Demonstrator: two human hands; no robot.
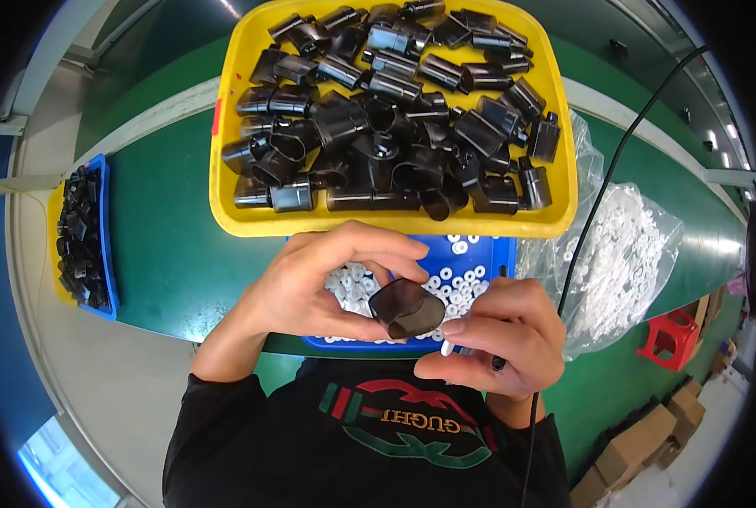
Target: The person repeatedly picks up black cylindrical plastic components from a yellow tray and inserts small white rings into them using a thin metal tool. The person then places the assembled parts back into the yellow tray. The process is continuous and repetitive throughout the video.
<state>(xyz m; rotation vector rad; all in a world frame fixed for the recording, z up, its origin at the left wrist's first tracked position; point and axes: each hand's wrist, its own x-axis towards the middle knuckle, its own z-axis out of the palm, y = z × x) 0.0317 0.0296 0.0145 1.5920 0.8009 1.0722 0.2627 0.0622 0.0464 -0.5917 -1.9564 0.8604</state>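
Your green worktop [175,220] spans the frame, with a yellow tray [395,224] at upper centre and a blue tray [504,254] below. Your left hand [310,275] and right hand [517,332] both pinch: the left a dark hollow part [405,309] at centre, the right a small white piece [447,348] beside it.

Tray [506,254] lies before bin [395,223], left of bag [623,262].

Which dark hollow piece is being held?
The dark piece in the left hand; the others lie in the large yellow tray and the far-left container.
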